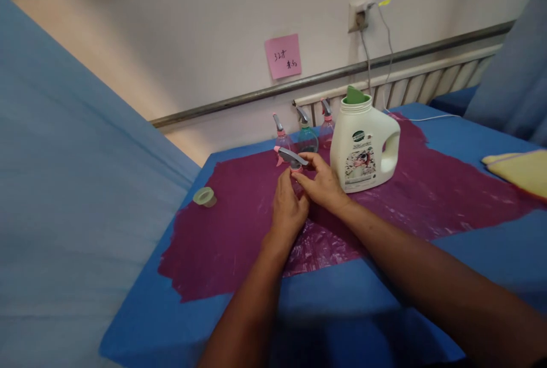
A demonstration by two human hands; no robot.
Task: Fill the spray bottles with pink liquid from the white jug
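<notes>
Between my two hands stands a small spray bottle with a grey and pink trigger head (290, 157); my fingers hide most of its body. My left hand (287, 203) is wrapped round the bottle's body. The fingers of my right hand (321, 184) close on the pink collar just under the trigger head. Just right of my right hand is a large cream detergent jug (363, 151), its mouth uncapped with a green spout showing. Behind my hands are a clear spray bottle with pink parts (282, 139), a teal spray bottle (307, 139) and another pink spray bottle (327, 129).
A purple plastic sheet (231, 231) covers much of the blue table (333, 294). A pale green cap (205, 197) lies at the left, a yellow cloth (519, 170) at the right. Behind are a radiator (444, 74) and a wall socket (359, 16) with cords. Blue curtains hang at both sides.
</notes>
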